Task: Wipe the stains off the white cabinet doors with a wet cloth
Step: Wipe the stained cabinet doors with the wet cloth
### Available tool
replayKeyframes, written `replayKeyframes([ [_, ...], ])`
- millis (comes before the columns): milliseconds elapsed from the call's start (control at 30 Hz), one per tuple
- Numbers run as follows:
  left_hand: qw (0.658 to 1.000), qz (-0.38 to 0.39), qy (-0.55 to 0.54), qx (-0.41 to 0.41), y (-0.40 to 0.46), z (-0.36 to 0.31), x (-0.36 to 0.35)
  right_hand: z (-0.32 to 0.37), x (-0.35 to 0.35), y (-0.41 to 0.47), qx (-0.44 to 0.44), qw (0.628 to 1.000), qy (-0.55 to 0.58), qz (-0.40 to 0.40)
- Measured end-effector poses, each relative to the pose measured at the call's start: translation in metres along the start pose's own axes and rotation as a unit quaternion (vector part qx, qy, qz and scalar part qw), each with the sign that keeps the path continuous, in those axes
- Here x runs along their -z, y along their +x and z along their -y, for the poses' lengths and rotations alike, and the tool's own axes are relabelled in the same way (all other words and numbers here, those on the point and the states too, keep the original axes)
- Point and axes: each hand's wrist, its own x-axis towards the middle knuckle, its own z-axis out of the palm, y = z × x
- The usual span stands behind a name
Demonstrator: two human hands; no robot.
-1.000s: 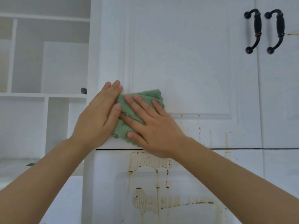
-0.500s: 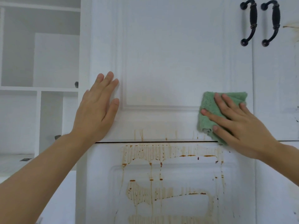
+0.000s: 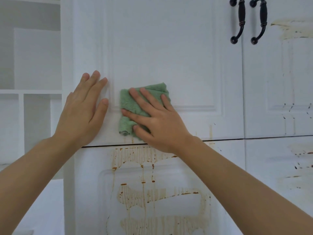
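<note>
Mid-wipe on the upper cabinet door (image 3: 160, 53). Right hand (image 3: 157, 122) lies flat, fingers spread and straight, pressing the green cloth (image 3: 130, 106) against the door's lower left part; the cloth sits under the fingers, bunched at its lower edge, gripped by nothing, just pinned by the palm. Left hand (image 3: 83, 112) is just beside the cloth on its left, palm flat on the door frame, fingers straight, holding nothing, looks like bracing.

Faint brown drip marks (image 3: 210, 131) remain right of the right hand, along the door's bottom rail. Heavy brown stains (image 3: 152, 192) cover the lower door (image 3: 88, 184) below both wrists. More stains (image 3: 291, 29) on the door far right of the right hand, beyond the two black handles (image 3: 248, 21).

Judgement: upper door nearly clean, most of the task left. Next move probably needs the cloth pushed rightward along the bottom rail over the leftover drips, then down onto the lower door with firm pressure; the dried brown edges may need repeated passes.
</note>
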Motion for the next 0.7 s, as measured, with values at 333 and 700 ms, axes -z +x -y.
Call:
replayKeyframes([
  [333, 0.998, 0.023, 0.054, -0.012, -0.009, -0.027, -0.024, -0.093, 0.029, -0.112, -0.202, 0.977, -0.043, 0.050],
  [700, 0.995, 0.039, 0.066, -0.057, -0.016, -0.011, -0.015, -0.044, 0.002, -0.120, -0.226, 0.972, -0.054, 0.024],
])
